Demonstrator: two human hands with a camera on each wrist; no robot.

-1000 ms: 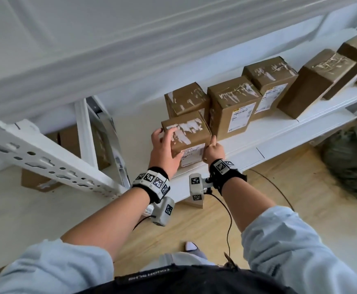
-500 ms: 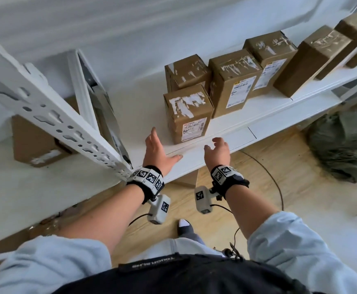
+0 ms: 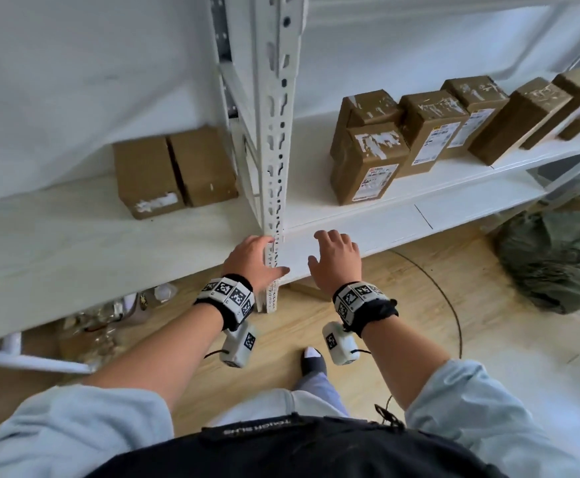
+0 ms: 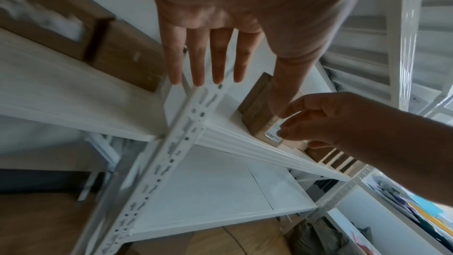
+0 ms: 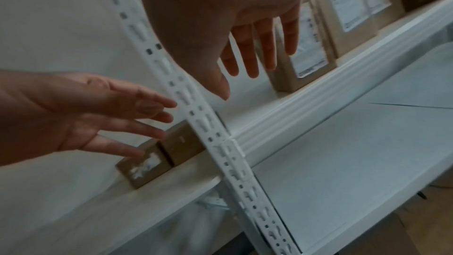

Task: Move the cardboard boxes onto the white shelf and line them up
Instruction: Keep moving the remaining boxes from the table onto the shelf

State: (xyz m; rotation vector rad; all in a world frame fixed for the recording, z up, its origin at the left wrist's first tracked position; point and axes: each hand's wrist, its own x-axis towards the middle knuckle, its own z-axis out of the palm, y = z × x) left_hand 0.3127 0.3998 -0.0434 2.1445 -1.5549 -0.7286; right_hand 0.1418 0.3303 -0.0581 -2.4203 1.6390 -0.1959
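Observation:
Several brown cardboard boxes stand in a row on the white shelf (image 3: pixel 454 181), right of a perforated upright post (image 3: pixel 276 160). The nearest box (image 3: pixel 367 163), with torn white tape on top, stands in front of another at the row's left end. Two more boxes (image 3: pixel 174 170) sit side by side on the shelf bay to the left of the post. My left hand (image 3: pixel 248 260) hovers by the post at the shelf's front edge, fingers straight and empty (image 4: pixel 208 55). My right hand (image 3: pixel 336 260) hovers beside it, fingers spread and holding nothing (image 5: pixel 247 49).
A lower white shelf board (image 4: pixel 215 191) lies under the hands. The floor is wood, with a dark green bundle (image 3: pixel 554 263) at the right and a black cable (image 3: pixel 454 305) curving across. Small clutter sits on the floor under the left bay (image 3: pixel 109 315).
Both hands let go of the taped front box and drew back and to the left, down to the shelf's front edge. The view swung left, and the left bay's two boxes came into sight.

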